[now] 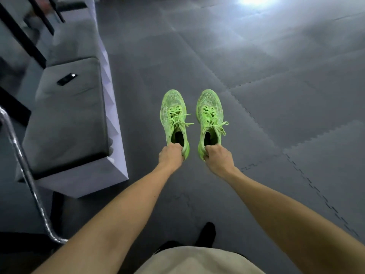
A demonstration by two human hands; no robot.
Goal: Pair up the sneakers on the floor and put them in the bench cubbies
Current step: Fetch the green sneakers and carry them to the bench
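1. The left hand [171, 154] is curled into a fist around the heel collar of the left neon-green sneaker [173, 117], fingers tucked into the shoe's opening and knuckles up.
2. The right hand [218, 157] is clenched the same way on the heel of the right neon-green sneaker [210, 117], thumb side turned toward the other hand.
3. Both forearms are bare and stretched nearly straight, running from the 7 and 5 o'clock corners of the view up toward the centre, wrists level with each other.
4. The two sneakers sit side by side at the centre of the view, close together but not touching, toes pointing to 12 o'clock, laces tied and splayed to the right of each tongue. Whether their soles rest on the floor or hang just above it cannot be told.
5. Beneath them lies dark grey interlocking foam floor matting [276, 95], with a bright glare at 1 o'clock.
6. At 9 o'clock from the shoes stands the white bench [116, 155], topped with a grey cushion [69, 115]; its cubby openings face away and cannot be seen clearly.
7. A black phone [66, 79] lies on the cushion toward 10 o'clock.
8. A shiny metal tube [25, 171] curves down the left edge at 8 o'clock.
9. At 6 o'clock, light shorts [197, 262] and a dark-clad foot [206, 233] show.
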